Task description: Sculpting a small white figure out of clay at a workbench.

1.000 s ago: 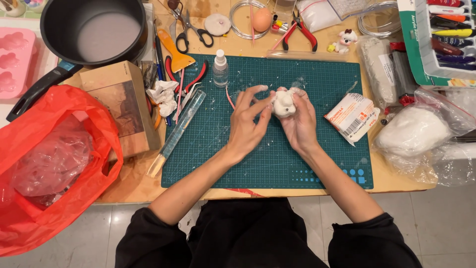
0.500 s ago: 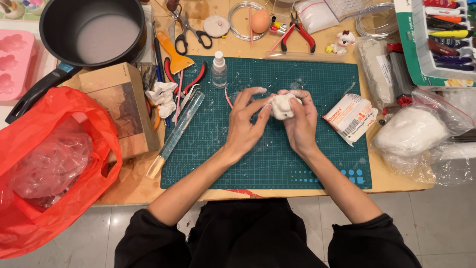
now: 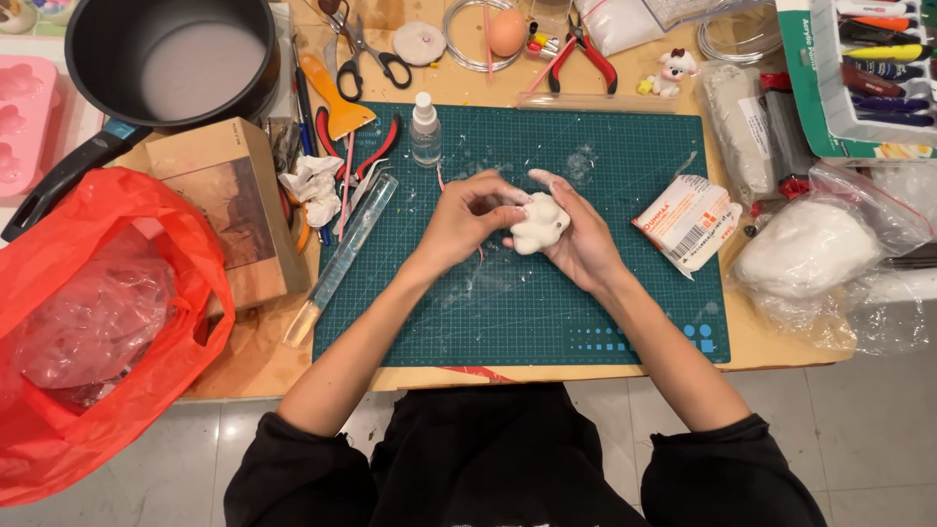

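Observation:
A lumpy white clay figure (image 3: 539,223) rests in the palm of my right hand (image 3: 584,244) above the middle of the green cutting mat (image 3: 517,312). My left hand (image 3: 467,217) is curled beside it, its fingertips pinching the figure's upper left edge. Both hands hover just over the mat. White clay dust smears the mat around them.
A clear acrylic roller (image 3: 342,256) and small bottle (image 3: 425,129) lie left of my hands. A wrapped clay block (image 3: 688,222) and a bag of white clay (image 3: 805,249) sit right. Red plastic bag (image 3: 98,322), cardboard box (image 3: 229,210), black pot (image 3: 171,59), scissors (image 3: 366,49), pliers (image 3: 586,54) surround.
The clay figure has turned in my right palm, and my left fingers have shifted along its top edge. Both hands stay over the same part of the mat.

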